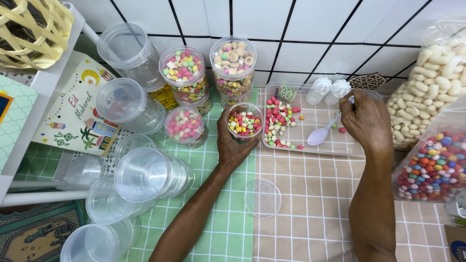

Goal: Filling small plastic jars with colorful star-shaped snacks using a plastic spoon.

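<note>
My left hand (pixel 232 145) grips a small clear jar (pixel 244 121) filled with multicoloured sweets, standing on the tablecloth beside a clear tray (pixel 310 145). Red, pink and white sweets (pixel 279 121) lie loose in the tray's left half. My right hand (pixel 366 121) holds the handle of a lilac plastic spoon (pixel 320 135), whose bowl rests on the tray floor. A loose clear lid (pixel 262 198) lies on the cloth in front of the jar.
Filled sweet jars (pixel 233 65) stand stacked at the back by the tiled wall. Empty clear jars (pixel 145 174) lie and stand at the left. Bags of white puffs (pixel 432 82) and coloured candies (pixel 434 167) sit at the right. A greeting card (pixel 80 111) leans at the left.
</note>
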